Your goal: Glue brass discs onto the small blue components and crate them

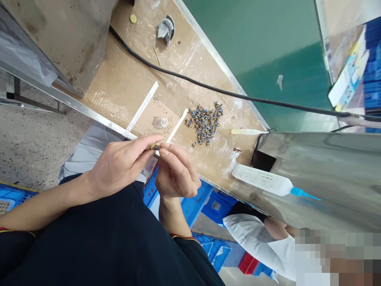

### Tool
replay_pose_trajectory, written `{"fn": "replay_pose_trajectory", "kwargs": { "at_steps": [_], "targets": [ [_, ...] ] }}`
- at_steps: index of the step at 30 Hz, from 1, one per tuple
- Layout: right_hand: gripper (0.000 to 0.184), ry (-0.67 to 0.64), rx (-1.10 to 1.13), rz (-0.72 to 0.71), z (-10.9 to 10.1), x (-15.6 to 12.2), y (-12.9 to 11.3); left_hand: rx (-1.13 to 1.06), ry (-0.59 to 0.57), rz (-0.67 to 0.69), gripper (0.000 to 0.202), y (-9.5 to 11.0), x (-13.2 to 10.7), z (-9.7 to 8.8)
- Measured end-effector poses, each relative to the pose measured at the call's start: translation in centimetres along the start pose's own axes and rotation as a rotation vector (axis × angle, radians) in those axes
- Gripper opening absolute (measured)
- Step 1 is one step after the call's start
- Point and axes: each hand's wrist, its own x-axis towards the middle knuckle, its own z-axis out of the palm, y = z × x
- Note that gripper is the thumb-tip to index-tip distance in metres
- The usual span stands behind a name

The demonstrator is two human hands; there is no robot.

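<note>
My left hand (117, 163) is closed, with thumb and forefinger pinching a small brass-and-blue part (155, 147) above the bench's near edge. From the other side, the closed fingertips of my right hand (177, 169) meet the same part. Its exact kind is too small to make out, and the fingers cover much of it. Just beyond my hands, a small clear plastic piece (161, 122) stands among tiny dark bits between two white tape strips. To the right lies a loose heap of brass-and-blue parts (206, 124).
A black cable (190, 81) crosses the wooden bench (119, 79). A white bottle with a blue nozzle (264, 180) lies on a metal box at right. A metal housing (59, 35) stands at left. Blue crates (216, 206) sit below the bench. Another person (268, 238) is at lower right.
</note>
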Motion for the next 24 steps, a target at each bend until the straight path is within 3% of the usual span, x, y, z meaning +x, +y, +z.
{"fn": "replay_pose_trajectory", "kwargs": {
  "at_steps": [8,18,21,24],
  "targets": [
    [0.05,-0.005,-0.04,-0.153,-0.7,-0.3,0.1,0.008,0.057,0.044,0.029,0.3,-0.3,-0.1],
    [0.039,-0.074,-0.046,-0.121,-0.5,-0.3,-0.3,0.088,0.115,0.03,0.017,0.0,0.3,0.6],
    [0.039,-0.059,0.07,-0.015,-0.3,-0.1,-0.4,0.087,0.121,0.052,0.019,-0.6,0.3,0.7],
    [0.034,-0.06,0.25,0.264,-0.4,0.0,-0.7,0.131,0.151,0.16,0.032,-1.0,0.2,0.9]
  ]
}}
